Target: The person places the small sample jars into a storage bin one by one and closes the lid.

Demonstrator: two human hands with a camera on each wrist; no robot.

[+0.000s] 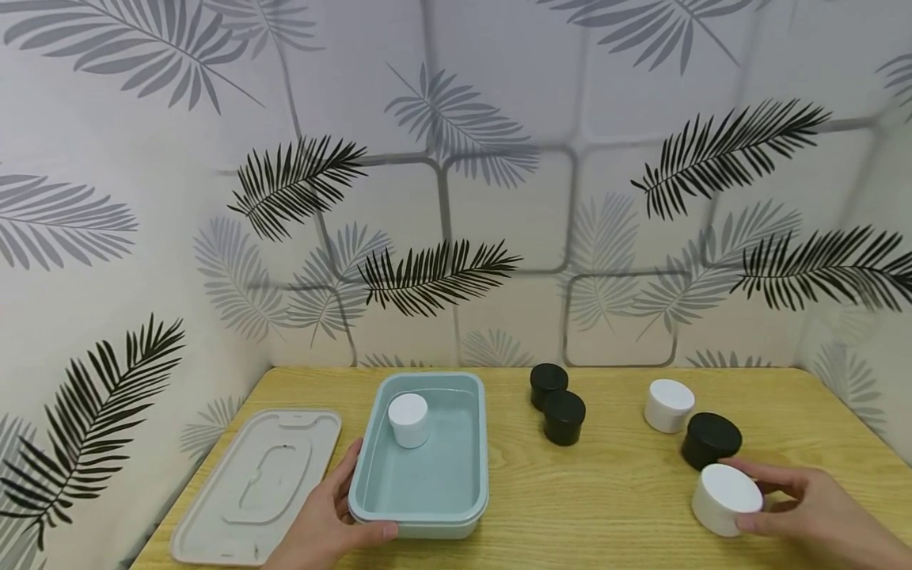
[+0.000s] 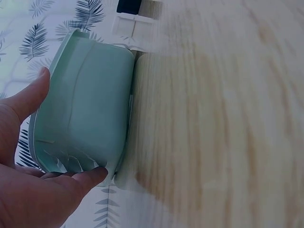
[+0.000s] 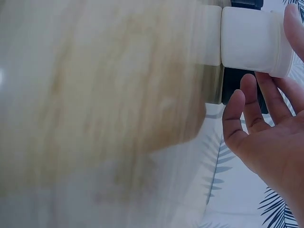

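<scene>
A person is sitting at a light wooden table (image 1: 620,507) set into a corner, with leaf-patterned walls closing it off at the back and along both sides. Their left hand (image 1: 324,526) is gripping the near left corner of a pale green rectangular tub (image 1: 427,483), thumb curling along the front rim and fingers pressing the outer left wall; the left wrist view is showing the thumb and a fingertip clamping that corner of the tub (image 2: 85,118). A small white jar (image 1: 408,419) is standing upright inside the tub, toward its far left corner. The tub's flat lid (image 1: 256,487) is lying just beside the hand on the left, close to the table's left edge. Their right hand (image 1: 805,507) is cupping a low white jar (image 1: 725,499) near the front right of the table, fingertips touching its side and the fingers only partly curling; the right wrist view is showing the fingers loosely spread against the jar (image 3: 251,40), not yet closing round it. A black jar (image 1: 710,439) is standing touching or almost touching it behind, another white jar (image 1: 669,405) sits further back, and two black jars (image 1: 557,404) are standing together mid-table. Open bare wood is lying between the tub and the right-hand jars
</scene>
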